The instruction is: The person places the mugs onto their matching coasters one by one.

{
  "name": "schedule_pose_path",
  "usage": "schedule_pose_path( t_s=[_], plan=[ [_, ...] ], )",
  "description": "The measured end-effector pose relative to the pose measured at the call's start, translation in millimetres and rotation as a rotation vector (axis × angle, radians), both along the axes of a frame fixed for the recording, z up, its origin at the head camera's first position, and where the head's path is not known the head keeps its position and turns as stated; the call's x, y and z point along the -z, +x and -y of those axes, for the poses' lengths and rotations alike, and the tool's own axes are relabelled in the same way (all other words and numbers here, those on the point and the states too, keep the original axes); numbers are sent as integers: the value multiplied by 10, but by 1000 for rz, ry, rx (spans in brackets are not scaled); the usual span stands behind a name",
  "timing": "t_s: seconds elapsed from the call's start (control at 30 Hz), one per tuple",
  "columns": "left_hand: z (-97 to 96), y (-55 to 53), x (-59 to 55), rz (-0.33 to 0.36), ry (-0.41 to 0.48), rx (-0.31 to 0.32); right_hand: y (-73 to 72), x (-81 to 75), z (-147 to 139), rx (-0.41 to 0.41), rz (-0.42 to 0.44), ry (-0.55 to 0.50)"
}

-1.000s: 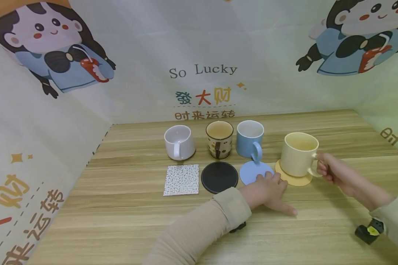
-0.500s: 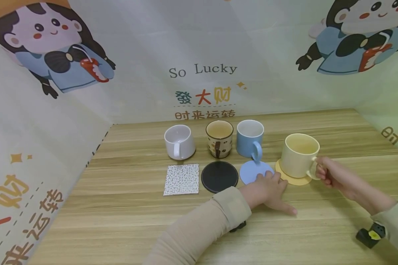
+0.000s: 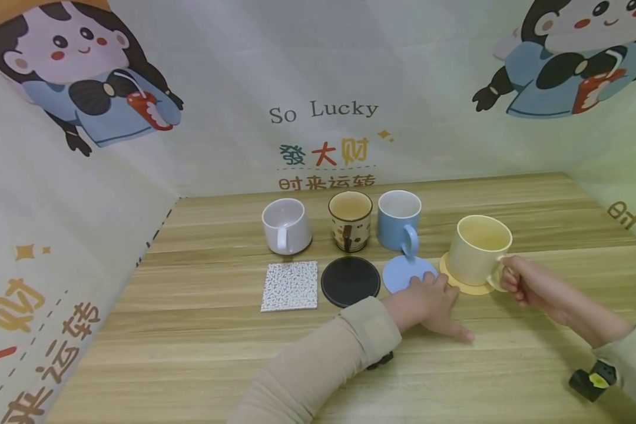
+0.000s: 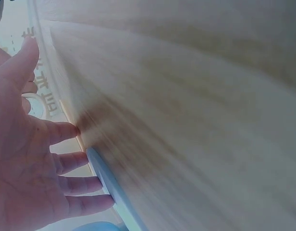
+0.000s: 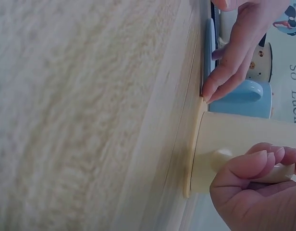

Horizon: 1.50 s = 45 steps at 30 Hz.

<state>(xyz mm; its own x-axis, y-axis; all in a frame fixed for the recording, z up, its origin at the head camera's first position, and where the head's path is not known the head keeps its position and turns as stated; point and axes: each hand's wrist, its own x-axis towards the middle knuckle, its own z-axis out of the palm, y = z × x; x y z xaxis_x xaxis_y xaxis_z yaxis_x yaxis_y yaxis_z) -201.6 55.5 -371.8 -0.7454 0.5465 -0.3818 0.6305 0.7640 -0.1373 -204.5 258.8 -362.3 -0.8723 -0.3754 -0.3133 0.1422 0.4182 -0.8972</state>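
A pale yellow mug (image 3: 480,250) stands on a round yellow coaster (image 3: 474,288) at the right of the row. My right hand (image 3: 530,288) grips its handle, with fingers curled round it in the right wrist view. My left hand (image 3: 431,303) lies spread with its fingers fairly straight. Its fingertips (image 4: 107,199) touch the round blue coaster (image 3: 405,273), and a finger reaches the yellow coaster's left edge. Behind the blue coaster stands a blue mug (image 3: 394,227), its handle toward me. The palm's underside shows in the left wrist view.
Left of the blue mug stand a patterned brown-handled cup (image 3: 343,229) and a white mug (image 3: 294,232). In front of these lie a round black coaster (image 3: 351,281) and a square speckled coaster (image 3: 290,285). A printed cloth (image 3: 233,147) hangs behind the wooden table (image 3: 191,330).
My right hand has drawn slightly toward me, and the yellow mug's handle has swung a little that way with it. The left hand has stayed in place.
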Motion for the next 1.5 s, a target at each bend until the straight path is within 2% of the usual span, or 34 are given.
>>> schedule_pose_path(
  t_s=[0.3,0.4,0.53,0.63,0.73,0.8,0.93,1.07,1.27,1.5],
  plan=[
    [-13,-16,-28,18,11,5,11,-36,-57,-14,-16,42],
    [-7,-21,-28,27,33,5,25,-71,-64,6,-50,100],
    [36,-25,-29,45,85,9,50,-132,-43,19,-136,190],
    [94,-30,-38,46,129,31,60,-209,-41,3,-163,274],
    [165,-35,-61,41,168,50,61,-313,-73,-51,-168,367],
    [222,-34,-80,44,187,41,64,-382,-105,-89,-178,420],
    [360,-28,-98,50,209,22,71,-498,-132,-119,-200,477],
    [510,-32,-80,35,207,36,75,-596,-121,-118,-221,516],
    [720,-32,-80,37,212,24,73,-704,-107,-139,-262,493],
    [913,-5,-107,10,216,51,85,-755,15,-90,-264,399]
  ],
)
